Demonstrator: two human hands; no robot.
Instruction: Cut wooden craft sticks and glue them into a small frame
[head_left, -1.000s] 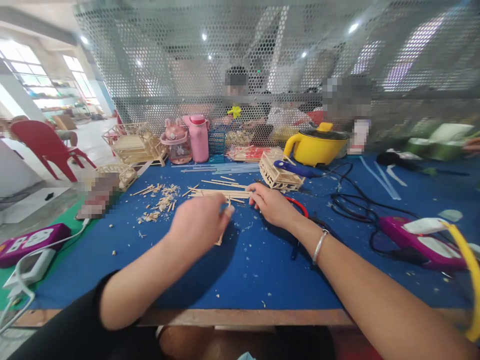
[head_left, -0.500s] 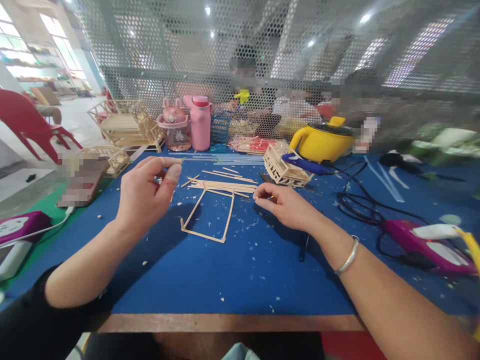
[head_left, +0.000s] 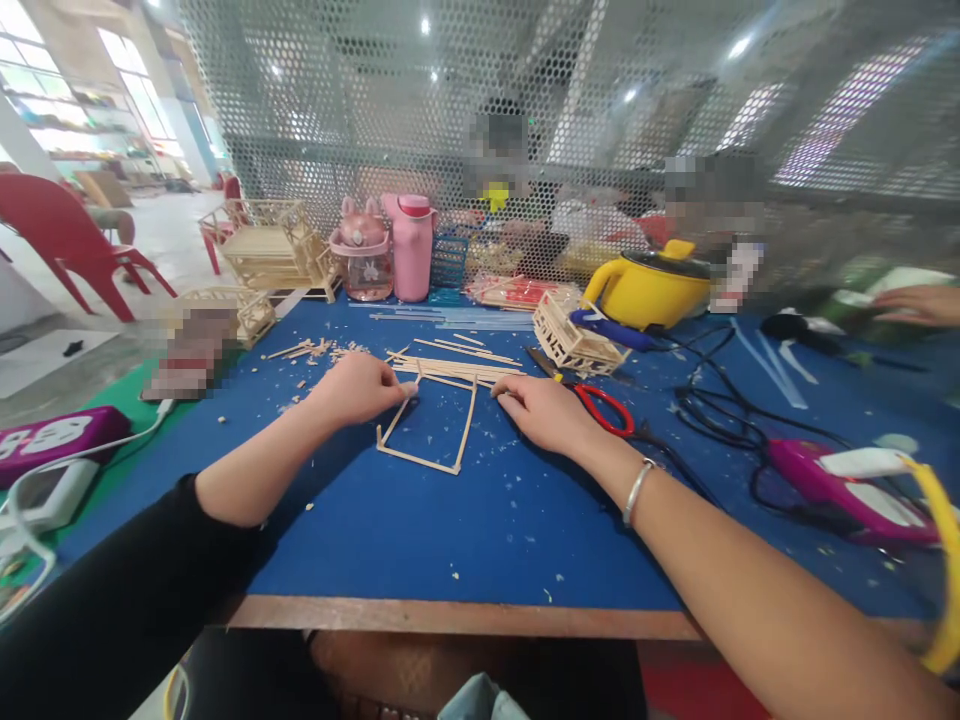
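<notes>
A four-sided frame of thin wooden sticks (head_left: 416,459) lies on the blue tabletop, with short upright pieces at its corners. At its far left corner my left hand (head_left: 358,390) is closed, thumb and finger pinching the frame's side. Just right of the frame rests my right hand (head_left: 544,412), fingers curled together with the tips low near the table; anything between them is hidden. Behind the frame lies a bundle of loose wooden sticks (head_left: 450,368). Red-handled pliers (head_left: 606,408) lie partly behind my right hand.
Short stick offcuts (head_left: 311,348) lie to the left. At the back stand a small slatted wooden model (head_left: 574,340), a yellow pot (head_left: 645,290), a pink bottle (head_left: 411,250) and a clear jug (head_left: 366,265). Cables and a purple power strip (head_left: 847,490) occupy the right. Another person's hand (head_left: 919,303) shows far right.
My left hand has come down and right onto the frame's far left corner. My right hand has shifted slightly left, closer to the frame. Another person's hand has appeared far right.
</notes>
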